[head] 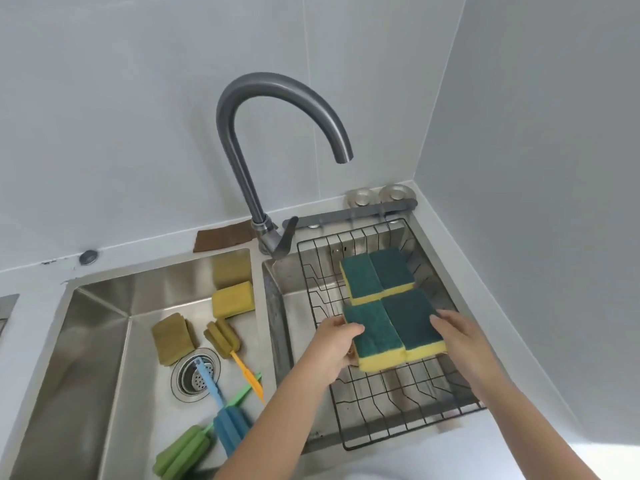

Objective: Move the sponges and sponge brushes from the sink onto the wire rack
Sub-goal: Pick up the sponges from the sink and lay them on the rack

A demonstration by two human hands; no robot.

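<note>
Green-topped yellow sponges (394, 332) sit paired on the wire rack (408, 414), left hand (334, 351) and right hand (462, 336) clasping their outer edges. Soft, light, likely squashy: pinch the sides. Three sponge brushes (221, 336) and more sponges (232, 299) wait in the sink (104, 341).

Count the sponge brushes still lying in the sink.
3. The olive brush with an orange handle lies right of the drain; the blue brush lies from the drain toward the near edge; the green brush lies at the near edge, partly cut off.
</note>
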